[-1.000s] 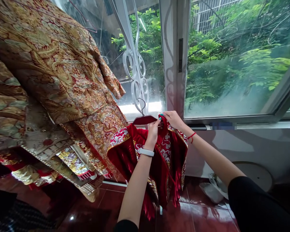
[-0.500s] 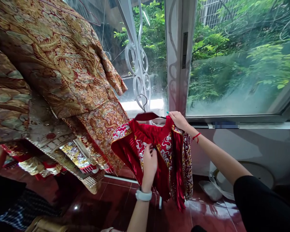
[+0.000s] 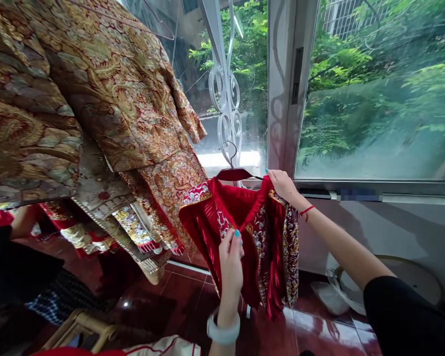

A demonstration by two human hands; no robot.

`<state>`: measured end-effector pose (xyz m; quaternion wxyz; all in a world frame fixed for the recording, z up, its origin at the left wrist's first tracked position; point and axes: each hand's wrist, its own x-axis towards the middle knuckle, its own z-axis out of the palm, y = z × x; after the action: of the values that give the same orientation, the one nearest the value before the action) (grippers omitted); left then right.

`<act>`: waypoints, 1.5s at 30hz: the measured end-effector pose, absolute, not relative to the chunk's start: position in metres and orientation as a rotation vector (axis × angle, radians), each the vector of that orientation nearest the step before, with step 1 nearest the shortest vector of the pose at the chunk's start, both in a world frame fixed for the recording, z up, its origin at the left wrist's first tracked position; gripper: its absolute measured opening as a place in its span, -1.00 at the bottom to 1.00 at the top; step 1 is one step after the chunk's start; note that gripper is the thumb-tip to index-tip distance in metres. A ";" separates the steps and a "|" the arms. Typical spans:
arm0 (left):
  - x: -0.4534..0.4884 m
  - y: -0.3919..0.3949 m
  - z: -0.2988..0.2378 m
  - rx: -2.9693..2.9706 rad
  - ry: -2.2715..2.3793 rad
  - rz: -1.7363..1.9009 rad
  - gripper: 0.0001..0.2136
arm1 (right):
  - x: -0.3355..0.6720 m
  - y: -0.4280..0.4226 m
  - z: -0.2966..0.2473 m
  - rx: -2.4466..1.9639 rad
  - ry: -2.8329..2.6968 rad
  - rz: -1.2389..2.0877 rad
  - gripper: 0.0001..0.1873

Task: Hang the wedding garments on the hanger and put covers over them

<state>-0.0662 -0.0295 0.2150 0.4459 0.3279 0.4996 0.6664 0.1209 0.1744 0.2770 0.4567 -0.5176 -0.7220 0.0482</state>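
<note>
The left hand (image 3: pixel 232 264) and right hand (image 3: pixel 284 188) pinch the red garment (image 3: pixel 206 220).

Gold robes (image 3: pixel 107 94) hard left of red garment (image 3: pixel 241 205), window (image 3: pixel 374 99) behind, free room rightward.

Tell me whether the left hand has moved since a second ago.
Yes: the left hand dropped from beside the hanger, lower down the red garment.

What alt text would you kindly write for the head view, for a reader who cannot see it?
Two hands hold a red embroidered garment on a red hanger by a window: the right hand grips its upper edge, the left hand pinches its front. Gold brocade garments hang at left.
</note>
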 end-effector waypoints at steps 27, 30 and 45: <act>-0.023 -0.119 0.174 0.588 1.216 1.423 -0.52 | 0.068 0.008 0.225 -0.973 -1.395 1.652 -0.48; -0.028 -0.125 0.170 0.685 1.404 1.433 -0.52 | 0.063 0.027 0.255 -1.031 -1.524 1.497 -0.56; -0.070 -0.035 0.194 0.958 1.175 1.147 -0.55 | 0.057 0.064 0.274 -1.297 -1.742 0.933 -0.51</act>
<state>-0.0702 -0.0346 0.1943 0.5815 0.4099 0.5028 0.4909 0.0572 0.0639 0.2743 0.3791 -0.5076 -0.6821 0.3653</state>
